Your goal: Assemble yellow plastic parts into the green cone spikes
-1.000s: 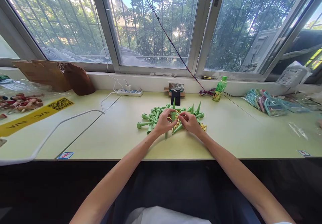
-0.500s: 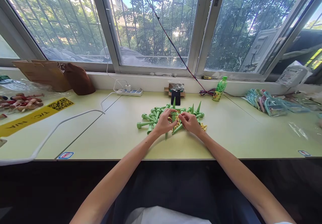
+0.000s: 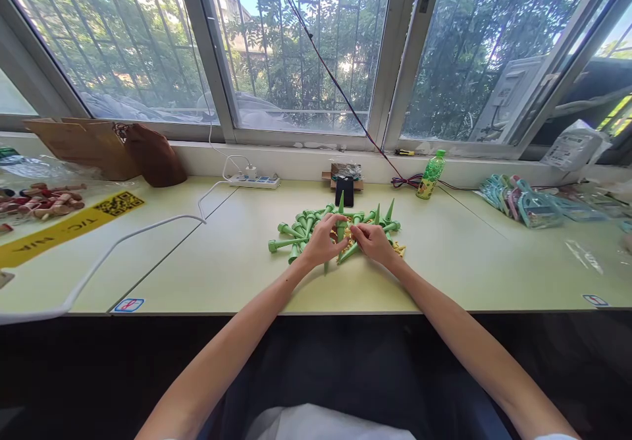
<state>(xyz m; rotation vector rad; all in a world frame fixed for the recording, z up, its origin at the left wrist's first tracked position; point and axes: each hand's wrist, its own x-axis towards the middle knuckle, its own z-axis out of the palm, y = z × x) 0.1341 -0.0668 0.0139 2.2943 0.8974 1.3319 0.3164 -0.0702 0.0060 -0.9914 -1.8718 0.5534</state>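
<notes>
My left hand [image 3: 323, 240] is closed round a green plastic spike [image 3: 341, 229], which stands upright with its tip pointing up. Close beside it on the right, my right hand [image 3: 374, 241] has its thumb and fingers pinched together near the spike's side. What the pinch holds, if anything, is too small to make out. Around and behind both hands lies a pile of green spikes [image 3: 288, 243], cone-shaped with ribbed caps. Small yellow pieces [image 3: 399, 249] lie among them, partly hidden by my hands.
Behind the pile a black phone [image 3: 344, 193] leans on a small box. A green bottle [image 3: 431, 175] stands at the back right, near packaged pastel items [image 3: 523, 201]. A white cable [image 3: 133, 234] runs left from the power strip [image 3: 264, 182]. Wooden-handled pieces [image 3: 44, 201] lie far left.
</notes>
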